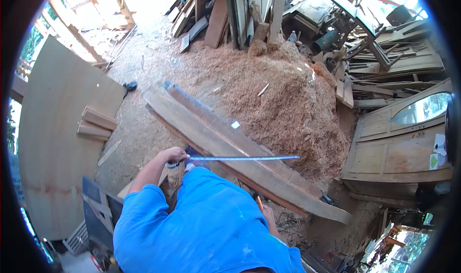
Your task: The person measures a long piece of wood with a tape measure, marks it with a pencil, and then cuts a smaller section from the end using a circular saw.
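Observation:
Across two long rough planks lies a thin, straight, pale blue strip like a ruler point(242, 158). My left hand point(175, 155) pinches its left end, and the strip's far end reaches past the planks toward the shavings. The nearer plank point(230, 148) has a wavy edge. Beyond it, the second plank point(216, 114) runs alongside, with a small white scrap on it. By my right side, below the planks, my right hand point(269, 214) is closed around an orange pencil point(260, 203); my blue shirt partly hides that hand.
A large heap of wood shavings point(288, 105) rises beyond the planks. To the left leans a big plywood sheet point(62, 129), with short wood pieces point(96, 123) against it. Carved wooden panels point(398, 148) stand at right. Stacked boards point(249, 13) fill the back.

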